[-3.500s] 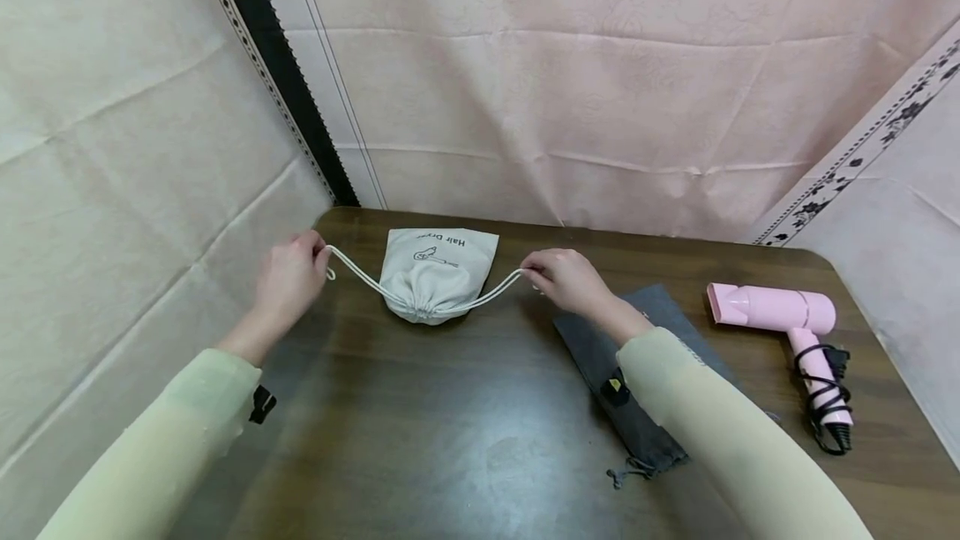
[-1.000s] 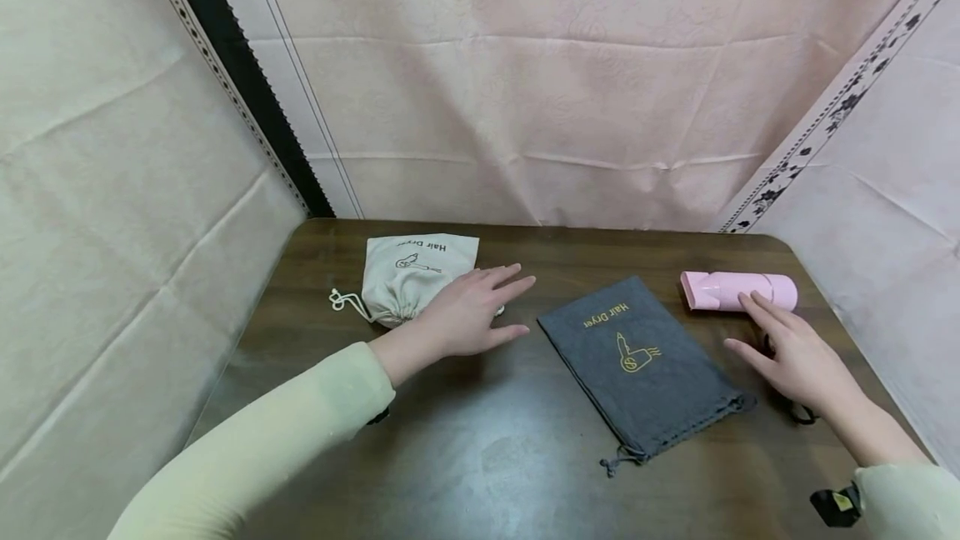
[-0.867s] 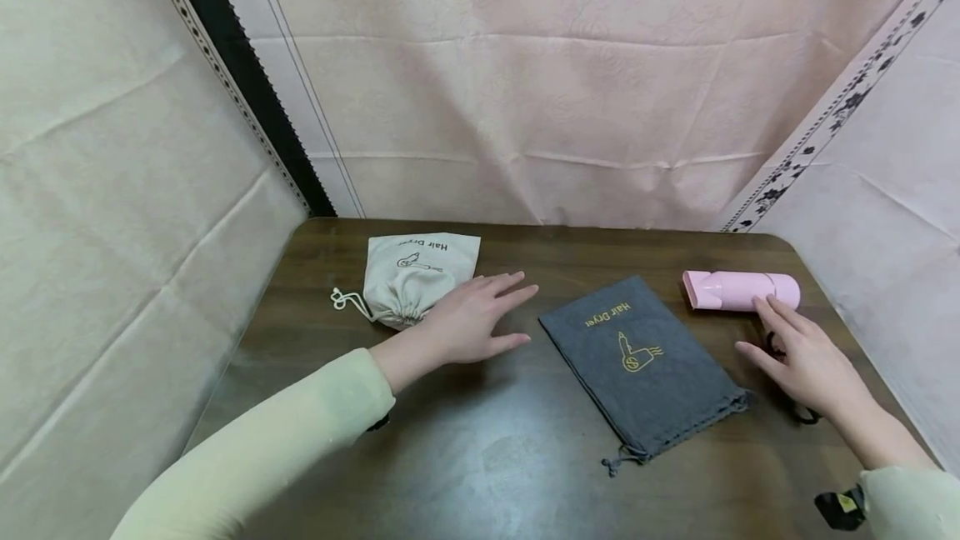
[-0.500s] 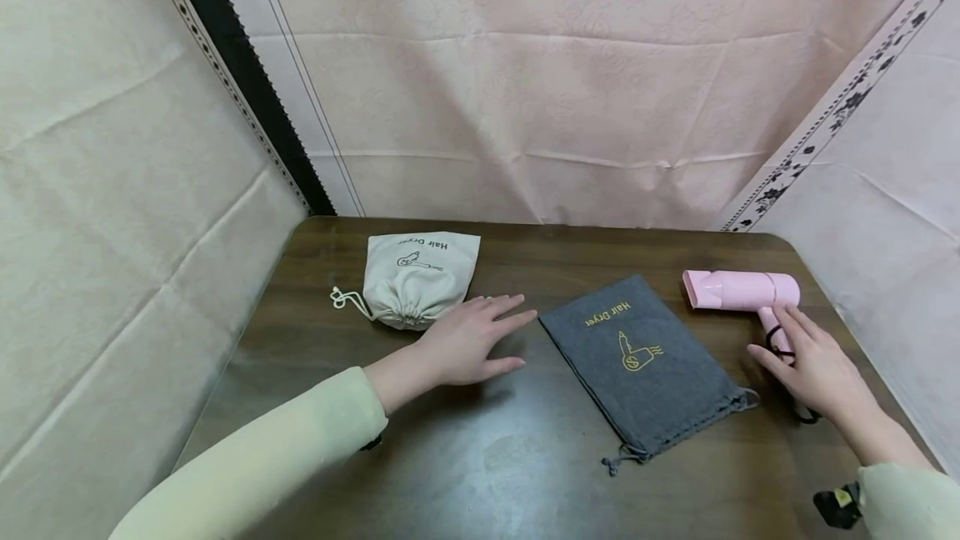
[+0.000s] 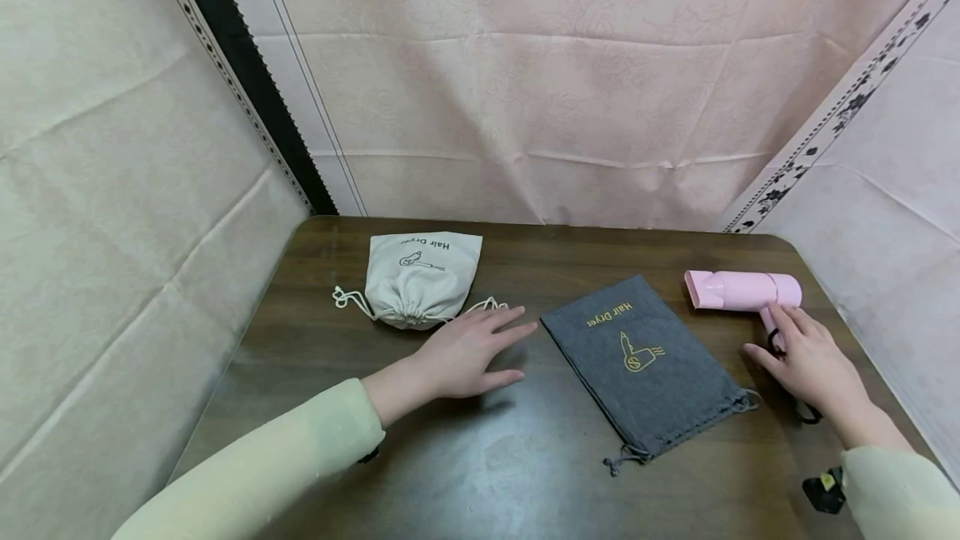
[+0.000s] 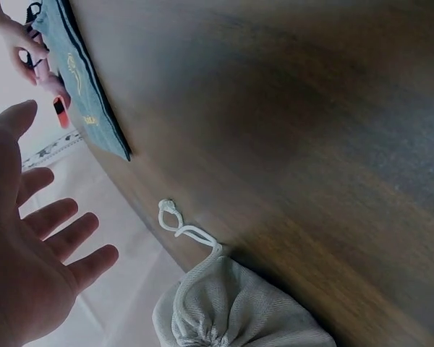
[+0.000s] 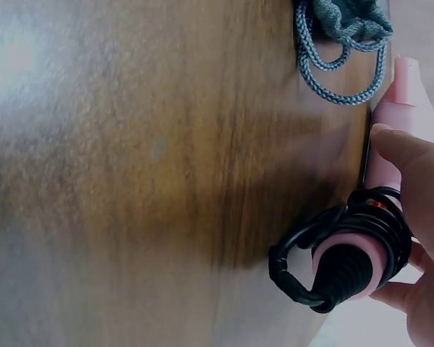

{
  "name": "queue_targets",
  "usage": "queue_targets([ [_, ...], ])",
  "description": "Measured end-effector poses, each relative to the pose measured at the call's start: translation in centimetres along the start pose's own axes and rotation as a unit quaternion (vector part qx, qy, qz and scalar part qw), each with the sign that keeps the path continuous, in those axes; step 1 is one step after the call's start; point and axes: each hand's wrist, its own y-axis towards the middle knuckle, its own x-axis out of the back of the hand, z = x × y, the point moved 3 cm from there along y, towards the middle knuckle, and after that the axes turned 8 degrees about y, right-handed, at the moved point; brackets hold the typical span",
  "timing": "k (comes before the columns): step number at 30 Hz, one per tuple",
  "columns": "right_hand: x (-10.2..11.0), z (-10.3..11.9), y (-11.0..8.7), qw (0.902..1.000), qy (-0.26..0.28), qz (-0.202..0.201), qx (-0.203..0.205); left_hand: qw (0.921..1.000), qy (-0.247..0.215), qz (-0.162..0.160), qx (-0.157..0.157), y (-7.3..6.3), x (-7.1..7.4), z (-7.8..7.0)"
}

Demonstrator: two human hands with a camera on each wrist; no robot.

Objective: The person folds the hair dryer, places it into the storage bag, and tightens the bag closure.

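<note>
My left hand (image 5: 463, 352) is held with its fingers spread over the table, just in front of the white drawstring bag (image 5: 420, 282) and overlapping one of its cords; it holds nothing. In the left wrist view its palm and spread fingers (image 6: 72, 235) show beside the gathered bag (image 6: 231, 303). My right hand (image 5: 813, 361) lies over the handle of the pink hair dryer (image 5: 738, 291), fingers loosely bent and thumb apart. In the right wrist view the handle, wound with a black power cord (image 7: 380, 217), passes between thumb and fingers.
Between the hands a dark grey drawstring bag (image 5: 641, 365) lies flat, with gold "Hair Dryer" lettering and its cords toward the front. The brown wooden table (image 5: 420, 473) ends at the back against a pale curtain (image 5: 525, 107).
Both hands have let go of the white bag's cords, now lying on the table. The right hand has moved over to the hair dryer; the left has lately drifted slightly toward the front.
</note>
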Motion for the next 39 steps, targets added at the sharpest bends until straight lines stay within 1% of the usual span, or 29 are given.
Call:
queue_targets([
  [5, 0.0, 0.2, 0.3, 0.9999, -0.016, -0.003, 0.004, 1.0000, -0.003, -0.002, 0.003, -0.2, -0.1, -0.1],
  [8, 0.1, 0.3, 0.6, 0.9994, -0.025, -0.008, 0.021, 1.0000, -0.006, -0.005, 0.003, -0.3, -0.2, -0.1],
  [12, 0.1, 0.4, 0.9, 0.9983, -0.032, -0.016, 0.045, 1.0000, 0.002, -0.003, -0.001, -0.3, -0.3, -0.2],
  [17, 0.3, 0.3, 1.3, 0.9979, -0.033, -0.022, 0.052, 1.0000, 0.008, 0.002, 0.000, -0.3, -0.2, -0.3],
  [20, 0.4, 0.5, 1.6, 0.9971, -0.032, -0.029, 0.062, 1.0000, 0.007, 0.004, 0.000, -0.3, -0.1, -0.3],
  [25, 0.8, 0.9, 2.6, 0.9934, -0.036, -0.041, 0.101, 1.0000, 0.006, 0.003, -0.002, -0.3, -0.1, -0.4],
  [29, 1.2, 1.5, 3.9, 0.9908, -0.032, -0.025, 0.129, 1.0000, 0.003, 0.004, -0.001, -0.3, -0.1, -0.4],
  [31, 1.5, 1.9, 4.7, 0.9880, -0.025, -0.018, 0.151, 1.0000, 0.002, 0.006, 0.000, -0.3, -0.1, -0.4],
  [35, 1.8, 2.4, 6.3, 0.9831, -0.015, 0.001, 0.183, 1.0000, -0.004, 0.007, 0.001, -0.4, -0.1, -0.4],
  [39, 2.1, 2.3, 7.3, 0.9825, -0.018, 0.030, 0.183, 1.0000, -0.006, 0.003, 0.001, -0.6, -0.2, -0.4],
])
